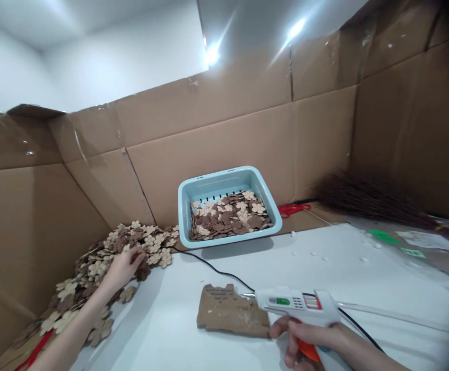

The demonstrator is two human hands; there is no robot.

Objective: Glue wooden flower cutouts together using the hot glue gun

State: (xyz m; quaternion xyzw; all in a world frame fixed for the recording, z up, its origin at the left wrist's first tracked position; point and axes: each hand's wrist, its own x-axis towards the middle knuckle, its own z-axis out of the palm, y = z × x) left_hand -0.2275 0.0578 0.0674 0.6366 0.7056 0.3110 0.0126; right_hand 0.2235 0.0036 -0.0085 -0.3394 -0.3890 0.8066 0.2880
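Observation:
My left hand (126, 265) is at the right edge of a heap of flower cutouts (154, 239) in cream and brown. Its fingers are closed on a dark brown flower cutout (143, 271), partly hidden beneath them. In my right hand (305, 340) is a white hot glue gun (297, 304) with an orange trigger, its nozzle pointing left. A torn piece of brown cardboard (232, 312) lies flat on the white table under the nozzle. From the back of the gun a clear glue stick (386, 313) sticks out to the right.
A light blue basket (230, 240) of flower cutouts stands at the back. Red scissors (294, 209) lie right of it, near dark twigs (371, 198). Black cords (216, 269) cross the table (162, 330). A red strip (34, 353) lies front left. Cardboard walls (228, 139) enclose the table.

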